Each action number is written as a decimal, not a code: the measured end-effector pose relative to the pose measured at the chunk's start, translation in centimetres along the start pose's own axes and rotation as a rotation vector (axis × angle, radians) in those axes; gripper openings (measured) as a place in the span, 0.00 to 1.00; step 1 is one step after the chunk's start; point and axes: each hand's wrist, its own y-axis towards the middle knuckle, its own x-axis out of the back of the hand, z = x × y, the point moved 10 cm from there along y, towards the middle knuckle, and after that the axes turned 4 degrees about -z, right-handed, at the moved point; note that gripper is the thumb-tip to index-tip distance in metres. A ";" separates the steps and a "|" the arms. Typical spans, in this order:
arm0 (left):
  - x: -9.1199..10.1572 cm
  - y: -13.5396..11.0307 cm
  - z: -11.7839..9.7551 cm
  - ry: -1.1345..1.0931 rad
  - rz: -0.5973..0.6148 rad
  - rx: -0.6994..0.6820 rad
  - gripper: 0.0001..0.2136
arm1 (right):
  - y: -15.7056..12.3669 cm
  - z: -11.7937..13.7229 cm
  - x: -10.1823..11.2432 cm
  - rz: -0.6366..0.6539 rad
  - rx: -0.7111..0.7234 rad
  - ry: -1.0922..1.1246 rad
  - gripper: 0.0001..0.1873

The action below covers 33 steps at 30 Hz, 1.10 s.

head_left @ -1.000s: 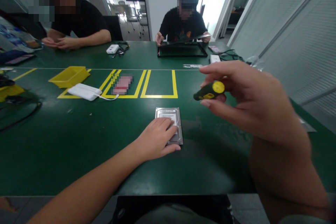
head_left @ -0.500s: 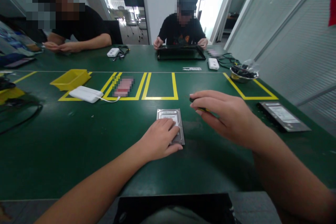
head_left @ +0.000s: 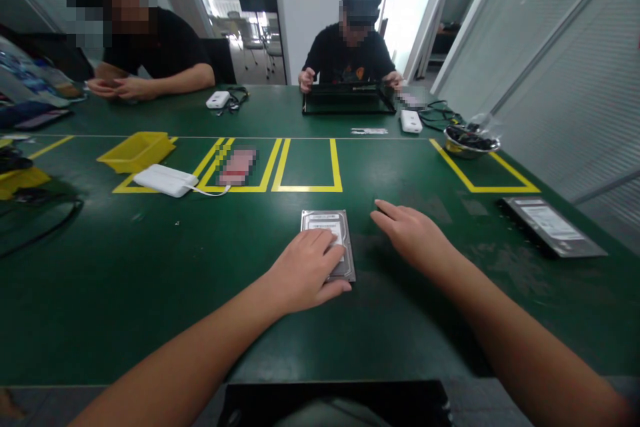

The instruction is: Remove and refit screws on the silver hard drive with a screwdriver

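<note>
A silver hard drive (head_left: 326, 221) lies flat on the green table (head_left: 200, 253) in front of me. My left hand (head_left: 305, 270) rests on its near half with the fingers flat and the thumb along its near edge. My right hand (head_left: 411, 235) lies palm down on the table just right of the drive, fingers stretched out, not touching it. No tool shows in or around that hand; whether anything lies under it I cannot tell.
Yellow taped boxes (head_left: 307, 187) mark the table beyond the drive. A yellow bin (head_left: 136, 150) and white power bank (head_left: 165, 180) lie left, a metal bowl (head_left: 470, 144) and a flat grey device (head_left: 553, 227) right. Two people sit across, one at a black tray (head_left: 347, 101).
My right hand held a black and yellow tool up in the air, then came down to the table; now it lies flat and the tool is out of sight. The left hand stayed.
</note>
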 end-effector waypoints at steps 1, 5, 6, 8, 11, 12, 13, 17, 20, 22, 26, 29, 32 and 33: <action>0.0 0.0 0.0 -0.001 0.002 0.001 0.22 | -0.1 -0.1 -0.2 0.006 0.002 -0.015 0.18; 0.0 0.0 0.0 -0.008 0.003 0.007 0.22 | -0.3 -0.7 -1.3 0.017 0.005 -0.028 0.19; 0.0 0.0 0.0 -0.010 0.001 0.008 0.23 | -0.4 -0.8 -1.7 0.019 0.003 -0.030 0.20; 0.1 0.0 0.1 -0.011 0.000 0.009 0.22 | -0.6 -0.9 -2.3 0.023 -0.006 -0.035 0.21; 0.1 0.1 0.1 -0.011 0.009 0.009 0.22 | -0.8 -0.9 -3.1 0.034 -0.018 -0.041 0.22; 0.0 0.1 0.1 -0.009 0.014 0.009 0.22 | -0.9 -0.9 -3.3 0.038 -0.023 -0.041 0.21; 0.0 0.1 0.1 -0.007 0.018 0.010 0.22 | -0.9 -0.9 -3.5 0.044 -0.029 -0.040 0.21; -0.2 0.2 0.1 -0.003 0.028 0.014 0.22 | -1.0 -1.1 -4.1 0.066 -0.064 -0.033 0.19; -0.3 0.3 0.1 -0.001 0.039 0.019 0.22 | -1.1 -1.6 -4.8 0.083 -0.106 -0.041 0.19; -0.3 0.3 0.2 0.000 0.044 0.023 0.22 | -1.2 -2.0 -5.1 0.094 -0.140 -0.054 0.19; -0.3 0.4 0.2 -0.001 0.050 0.029 0.23 | -1.4 -2.5 -5.2 0.108 -0.201 -0.077 0.20; -0.3 0.3 0.3 -0.003 0.051 0.031 0.23 | -1.5 -2.7 -4.8 0.116 -0.249 -0.098 0.19; -0.3 0.3 0.2 -0.004 0.052 0.030 0.23 | -1.7 -2.8 -4.2 0.116 -0.293 -0.118 0.19; -0.3 0.3 0.3 -0.006 0.054 0.029 0.24 | -1.7 -2.8 -4.0 0.116 -0.302 -0.121 0.19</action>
